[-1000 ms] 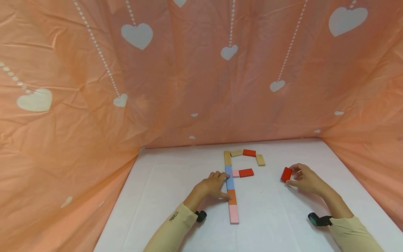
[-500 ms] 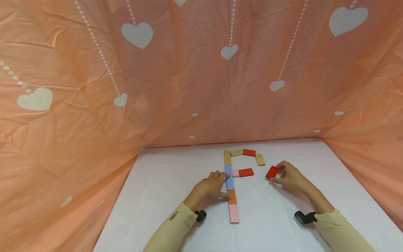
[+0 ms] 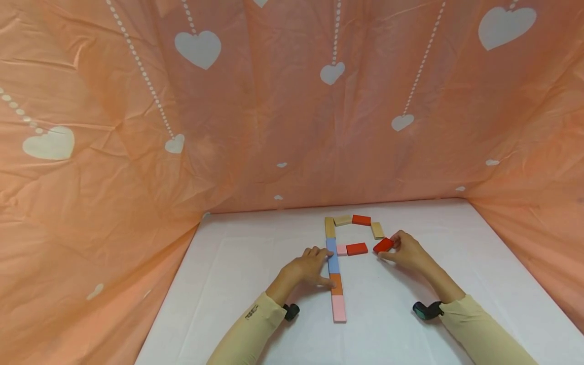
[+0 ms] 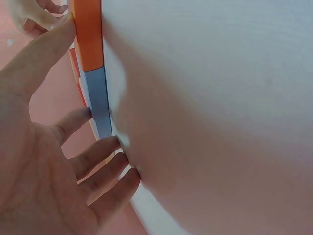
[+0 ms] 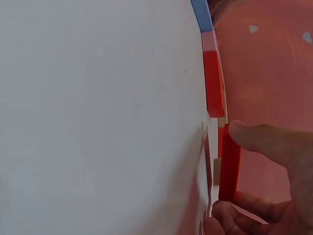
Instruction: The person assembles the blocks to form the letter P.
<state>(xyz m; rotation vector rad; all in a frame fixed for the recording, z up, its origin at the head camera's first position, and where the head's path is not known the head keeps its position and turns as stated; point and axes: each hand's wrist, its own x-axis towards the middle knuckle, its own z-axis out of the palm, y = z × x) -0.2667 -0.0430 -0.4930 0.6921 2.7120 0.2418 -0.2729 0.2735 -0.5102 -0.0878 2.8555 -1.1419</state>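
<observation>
In the head view, a column of flat blocks runs toward the front: a tan block (image 3: 330, 227), blue blocks (image 3: 333, 264), an orange block (image 3: 336, 284) and a pink block (image 3: 338, 309). My left hand (image 3: 306, 268) rests on it with spread fingers, touching the blue and orange blocks. My right hand (image 3: 409, 252) pinches a red block (image 5: 230, 164) between thumb and fingers, tilted, in the gap between the corner tan block (image 3: 377, 230) and the lying red block (image 3: 357, 249). A small pink block (image 3: 341, 250) joins that lying red block to the column.
A pale tan block (image 3: 343, 220) and another red block (image 3: 361, 220) form the curved top edge. The white tabletop (image 3: 228, 304) lies beneath everything. Behind and at both sides hangs an orange-pink cloth (image 3: 283, 126) with white hearts.
My right hand has moved left with the red block, bringing it close to the lying blocks and turning it. The left hand keeps its place on the column.
</observation>
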